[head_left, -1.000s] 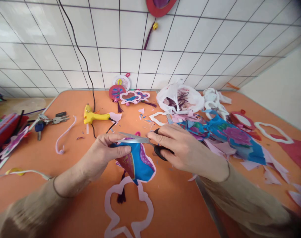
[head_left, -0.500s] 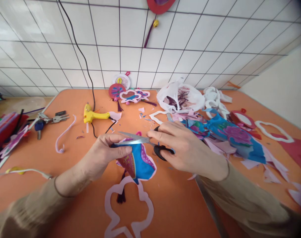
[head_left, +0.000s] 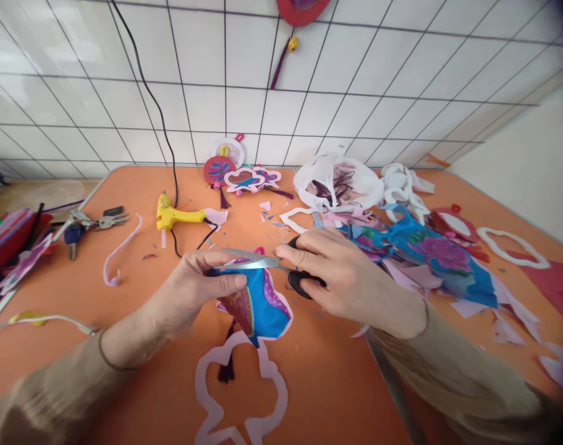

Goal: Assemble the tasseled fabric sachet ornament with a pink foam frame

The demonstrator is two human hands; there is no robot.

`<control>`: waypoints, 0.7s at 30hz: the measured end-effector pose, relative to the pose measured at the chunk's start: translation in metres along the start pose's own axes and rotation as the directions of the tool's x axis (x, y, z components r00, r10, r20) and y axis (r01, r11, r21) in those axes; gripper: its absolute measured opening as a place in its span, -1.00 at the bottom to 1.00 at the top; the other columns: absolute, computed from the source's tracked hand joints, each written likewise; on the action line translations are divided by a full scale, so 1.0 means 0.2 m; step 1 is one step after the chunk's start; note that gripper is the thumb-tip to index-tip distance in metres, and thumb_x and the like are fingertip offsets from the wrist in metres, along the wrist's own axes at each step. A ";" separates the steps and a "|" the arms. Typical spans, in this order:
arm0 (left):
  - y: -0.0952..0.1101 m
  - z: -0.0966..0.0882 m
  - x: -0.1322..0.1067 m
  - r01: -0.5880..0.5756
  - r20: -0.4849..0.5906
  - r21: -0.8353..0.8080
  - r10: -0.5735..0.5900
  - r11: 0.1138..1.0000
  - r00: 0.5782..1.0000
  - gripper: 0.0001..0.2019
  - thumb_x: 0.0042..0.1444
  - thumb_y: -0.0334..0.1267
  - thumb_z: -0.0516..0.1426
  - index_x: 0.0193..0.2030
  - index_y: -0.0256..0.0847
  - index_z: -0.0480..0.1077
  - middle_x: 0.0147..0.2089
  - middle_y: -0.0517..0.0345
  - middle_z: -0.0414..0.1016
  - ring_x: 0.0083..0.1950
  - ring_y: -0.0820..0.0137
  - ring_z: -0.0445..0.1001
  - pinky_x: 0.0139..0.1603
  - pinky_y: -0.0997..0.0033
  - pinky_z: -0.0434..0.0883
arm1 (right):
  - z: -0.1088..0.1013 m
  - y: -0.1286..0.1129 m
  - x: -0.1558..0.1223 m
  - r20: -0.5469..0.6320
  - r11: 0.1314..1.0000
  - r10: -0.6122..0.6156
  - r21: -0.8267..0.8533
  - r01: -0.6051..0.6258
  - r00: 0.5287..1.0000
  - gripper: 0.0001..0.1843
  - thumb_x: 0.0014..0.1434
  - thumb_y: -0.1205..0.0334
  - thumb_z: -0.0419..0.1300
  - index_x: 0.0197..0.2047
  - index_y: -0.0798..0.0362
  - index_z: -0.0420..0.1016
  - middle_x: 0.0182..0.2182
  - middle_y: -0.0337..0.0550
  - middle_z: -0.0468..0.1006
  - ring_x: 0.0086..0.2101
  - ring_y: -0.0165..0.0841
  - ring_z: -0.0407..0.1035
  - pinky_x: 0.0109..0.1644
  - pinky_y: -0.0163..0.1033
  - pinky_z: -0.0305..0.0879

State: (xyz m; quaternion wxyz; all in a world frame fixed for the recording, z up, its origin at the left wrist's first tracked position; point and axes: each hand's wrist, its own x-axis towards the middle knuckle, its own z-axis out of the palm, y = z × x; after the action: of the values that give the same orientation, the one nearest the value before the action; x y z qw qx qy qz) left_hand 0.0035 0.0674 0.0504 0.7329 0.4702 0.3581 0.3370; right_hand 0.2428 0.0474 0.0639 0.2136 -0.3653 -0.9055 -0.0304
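Observation:
Pinched in my left hand (head_left: 200, 278) is a piece of blue patterned fabric (head_left: 267, 309) with a purple dotted border and a brown printed patch. My right hand (head_left: 339, 275) has its fingers through the black handles of a pair of scissors (head_left: 256, 262). The blades point left across the top edge of the fabric, close to my left thumb. Below the fabric a pale pink scalloped paper frame (head_left: 279, 389) lies on the table, touching or nearly touching the fabric's lower tip. A dark tassel (head_left: 226, 371) hangs beside it, inside the frame's outline.
A yellow glue gun (head_left: 182, 216) with a black cord lies at back left, near keys (head_left: 112, 220). Finished ornaments (head_left: 220, 170) and a white plastic bag (head_left: 309, 179) sit by the tiled wall. Blue floral fabric (head_left: 443, 253) and pink scraps cover the right side.
Almost nothing differs. Both hands, the scissors and the fabric hold nearly the same place, with only a slight shift of the view.

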 end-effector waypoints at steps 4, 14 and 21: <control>0.00 -0.01 0.00 -0.004 0.006 0.024 0.003 1.000 1.000 -0.79 -0.09 -0.28 0.37 -0.24 -0.20 0.64 -0.34 0.09 0.65 -0.39 0.41 0.52 -0.39 0.50 0.43 | 0.01 0.01 0.00 -0.013 1.000 -0.015 0.002 0.015 1.000 -0.67 0.21 0.48 0.00 0.01 0.08 0.38 -0.35 -0.11 0.40 -0.30 -0.25 0.30 -0.22 -0.10 0.26; -0.01 -0.02 0.00 0.039 -0.008 0.048 -0.039 0.998 0.999 -0.77 -0.12 -0.21 0.38 -0.31 -0.27 0.60 -0.49 0.10 0.60 -0.50 0.36 0.53 -0.47 0.45 0.45 | -0.05 -0.01 0.00 0.000 0.996 0.088 0.029 -0.088 0.996 -0.62 0.08 0.49 0.07 -0.03 0.05 0.41 -0.28 -0.10 0.46 -0.25 -0.23 0.35 -0.18 -0.08 0.21; -0.02 -0.02 0.01 0.024 0.043 0.125 -0.029 0.992 0.999 -0.77 0.03 -0.20 0.30 -0.19 -0.25 0.59 -0.56 0.13 0.56 -0.58 0.37 0.52 -0.54 0.47 0.42 | -0.04 -0.02 0.01 0.101 0.998 0.067 -0.023 -0.065 0.993 -0.62 0.07 0.46 0.07 -0.04 0.05 0.44 -0.30 -0.10 0.48 -0.25 -0.21 0.36 -0.20 -0.07 0.09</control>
State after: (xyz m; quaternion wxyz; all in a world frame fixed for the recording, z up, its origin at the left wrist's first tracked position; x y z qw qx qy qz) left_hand 0.0015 0.0703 0.0450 0.7145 0.5176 0.3680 0.2937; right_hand 0.2425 0.0446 0.0717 0.1648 -0.3983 -0.9022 -0.0136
